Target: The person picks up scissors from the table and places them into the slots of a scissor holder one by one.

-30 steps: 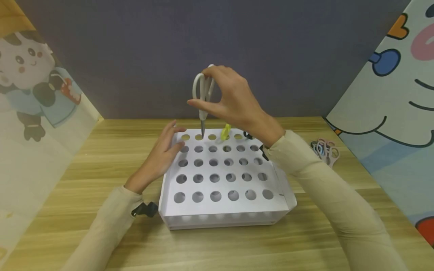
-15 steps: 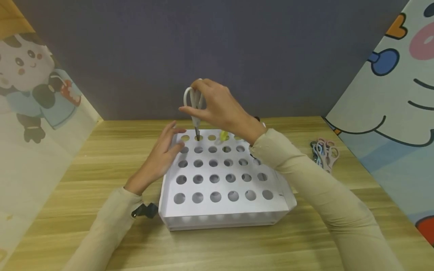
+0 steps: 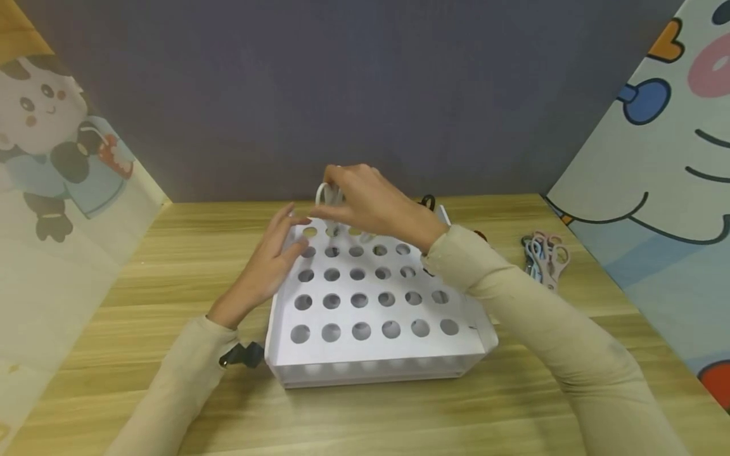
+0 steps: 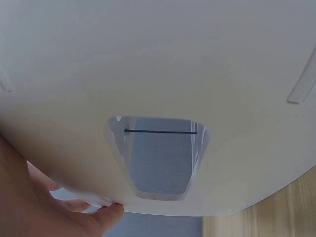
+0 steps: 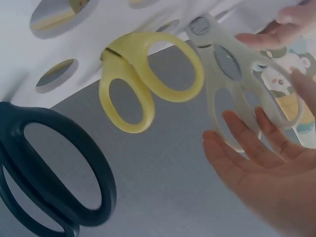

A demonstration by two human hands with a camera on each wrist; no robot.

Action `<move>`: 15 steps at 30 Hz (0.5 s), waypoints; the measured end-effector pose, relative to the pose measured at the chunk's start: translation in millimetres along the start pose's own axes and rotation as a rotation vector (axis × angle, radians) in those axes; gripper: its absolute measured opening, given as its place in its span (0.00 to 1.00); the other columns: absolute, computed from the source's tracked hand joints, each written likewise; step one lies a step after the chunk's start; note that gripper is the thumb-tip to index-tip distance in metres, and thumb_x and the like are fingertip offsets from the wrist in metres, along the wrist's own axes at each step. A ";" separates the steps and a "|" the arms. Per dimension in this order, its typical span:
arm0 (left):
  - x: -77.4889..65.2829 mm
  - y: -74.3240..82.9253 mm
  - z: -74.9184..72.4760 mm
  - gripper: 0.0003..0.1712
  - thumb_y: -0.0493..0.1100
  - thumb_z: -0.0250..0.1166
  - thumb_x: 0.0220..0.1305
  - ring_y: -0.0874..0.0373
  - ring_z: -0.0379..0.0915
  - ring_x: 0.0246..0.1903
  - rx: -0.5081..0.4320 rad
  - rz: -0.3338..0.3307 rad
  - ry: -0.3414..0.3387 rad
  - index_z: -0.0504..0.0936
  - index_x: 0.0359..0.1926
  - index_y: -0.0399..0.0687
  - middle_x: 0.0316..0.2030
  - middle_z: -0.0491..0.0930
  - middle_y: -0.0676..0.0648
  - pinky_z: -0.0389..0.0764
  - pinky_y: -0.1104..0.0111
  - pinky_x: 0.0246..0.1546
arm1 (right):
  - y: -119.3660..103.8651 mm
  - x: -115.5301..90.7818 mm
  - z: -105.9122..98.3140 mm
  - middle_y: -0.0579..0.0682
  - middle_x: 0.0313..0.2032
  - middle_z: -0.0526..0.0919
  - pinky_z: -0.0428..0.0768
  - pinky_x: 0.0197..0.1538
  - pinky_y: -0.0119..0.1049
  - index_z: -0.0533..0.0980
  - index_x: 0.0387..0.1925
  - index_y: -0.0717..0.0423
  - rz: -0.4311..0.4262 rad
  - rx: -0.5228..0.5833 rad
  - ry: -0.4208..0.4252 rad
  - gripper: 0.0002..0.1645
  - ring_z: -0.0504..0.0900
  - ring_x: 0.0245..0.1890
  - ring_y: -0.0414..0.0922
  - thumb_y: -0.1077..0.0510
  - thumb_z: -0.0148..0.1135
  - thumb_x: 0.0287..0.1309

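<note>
A white box rack (image 3: 376,347) with rows of round holes stands on the wooden table. My right hand (image 3: 365,199) holds white scissors (image 5: 217,37) by the handles, fingers around the loops; the blades are down in a hole of the back row. Beside them, in the right wrist view, yellow scissors (image 5: 116,66) and dark blue-green scissors (image 5: 37,170) stand in the rack; the hand hides the yellow pair in the head view. My left hand (image 3: 265,263) rests at the rack's left back corner, fingers extended, fingertips at the panel edge in the left wrist view.
More scissors (image 3: 552,263), pink, light blue and dark, lie in a pile on the table right of the rack. A grey wall (image 3: 365,95) rises behind the table. Cartoon-printed panels (image 3: 678,190) stand on both sides. The rack's side has a cut-out (image 4: 158,196).
My right hand has moved down and slightly left, lowering the white scissors from above the rack into a back-row hole. The left hand has stayed at the rack's left side.
</note>
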State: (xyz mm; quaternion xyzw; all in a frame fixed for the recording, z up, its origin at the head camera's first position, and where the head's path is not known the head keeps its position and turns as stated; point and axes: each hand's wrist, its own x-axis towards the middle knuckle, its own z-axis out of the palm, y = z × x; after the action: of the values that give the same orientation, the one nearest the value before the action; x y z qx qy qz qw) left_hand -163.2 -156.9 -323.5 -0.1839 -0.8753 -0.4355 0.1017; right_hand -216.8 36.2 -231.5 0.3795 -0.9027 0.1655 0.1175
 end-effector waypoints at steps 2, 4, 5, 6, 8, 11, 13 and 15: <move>-0.3 -0.1 -1.0 0.19 0.45 0.51 0.64 0.46 0.41 0.66 0.000 0.001 0.002 0.68 0.55 0.47 0.68 0.44 0.51 0.46 0.41 0.60 | -0.9 -0.9 -1.1 0.41 0.27 0.75 0.71 0.26 0.30 0.71 0.36 0.51 -0.008 0.008 -0.001 0.29 0.72 0.23 0.38 0.32 0.59 0.45; -0.4 -0.2 -2.1 0.19 0.45 0.51 0.64 0.46 0.41 0.66 0.000 0.005 0.006 0.68 0.55 0.47 0.68 0.44 0.51 0.47 0.41 0.60 | -2.5 -1.2 -1.4 0.41 0.28 0.76 0.71 0.27 0.30 0.71 0.35 0.50 -0.014 0.015 -0.001 0.29 0.72 0.23 0.38 0.32 0.59 0.43; -0.4 -0.7 -2.6 0.19 0.45 0.51 0.64 0.46 0.41 0.66 0.000 0.009 0.007 0.68 0.55 0.47 0.68 0.44 0.50 0.47 0.41 0.60 | -3.5 -1.0 -1.3 0.42 0.28 0.76 0.70 0.27 0.30 0.71 0.35 0.50 -0.012 0.024 -0.006 0.29 0.72 0.23 0.38 0.32 0.59 0.43; -0.4 -0.8 -3.2 0.19 0.45 0.51 0.64 0.46 0.41 0.66 0.001 0.011 0.009 0.68 0.55 0.47 0.68 0.45 0.49 0.46 0.42 0.60 | -4.6 -0.7 -1.0 0.42 0.27 0.76 0.70 0.27 0.30 0.71 0.35 0.50 -0.008 0.031 -0.010 0.30 0.72 0.23 0.39 0.31 0.59 0.43; -0.4 -1.1 -4.3 0.19 0.44 0.51 0.64 0.46 0.41 0.66 0.003 0.013 0.013 0.68 0.55 0.46 0.68 0.45 0.49 0.46 0.42 0.61 | -7.2 0.2 -0.7 0.42 0.26 0.75 0.70 0.27 0.31 0.70 0.35 0.51 0.005 0.045 -0.022 0.30 0.71 0.22 0.39 0.31 0.59 0.42; -0.4 -1.7 -5.4 0.19 0.44 0.51 0.64 0.46 0.41 0.66 0.006 0.003 0.010 0.68 0.55 0.46 0.68 0.45 0.49 0.46 0.43 0.61 | -11.5 1.7 0.0 0.42 0.25 0.74 0.70 0.27 0.31 0.70 0.35 0.50 0.037 0.040 -0.037 0.31 0.71 0.22 0.40 0.30 0.59 0.42; -0.2 -1.9 -6.0 0.19 0.45 0.51 0.64 0.47 0.40 0.67 0.008 -0.010 0.007 0.68 0.55 0.47 0.68 0.45 0.50 0.46 0.43 0.61 | -13.9 2.5 0.8 0.42 0.25 0.74 0.70 0.28 0.31 0.70 0.35 0.50 0.056 0.019 -0.037 0.32 0.71 0.23 0.40 0.29 0.58 0.41; 0.1 -2.6 -6.7 0.20 0.45 0.51 0.64 0.47 0.40 0.67 0.010 -0.018 0.000 0.68 0.56 0.47 0.68 0.45 0.51 0.46 0.43 0.61 | -16.0 3.1 2.0 0.42 0.24 0.74 0.70 0.27 0.32 0.70 0.33 0.49 0.070 -0.013 -0.025 0.33 0.71 0.23 0.40 0.27 0.57 0.39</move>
State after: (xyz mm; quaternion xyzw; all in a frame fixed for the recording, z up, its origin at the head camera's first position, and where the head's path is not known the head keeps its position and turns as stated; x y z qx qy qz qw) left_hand -164.2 -163.7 -321.4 -0.1755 -0.8790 -0.4323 0.0987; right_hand -207.5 22.8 -228.9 0.3488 -0.9179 0.1589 0.1031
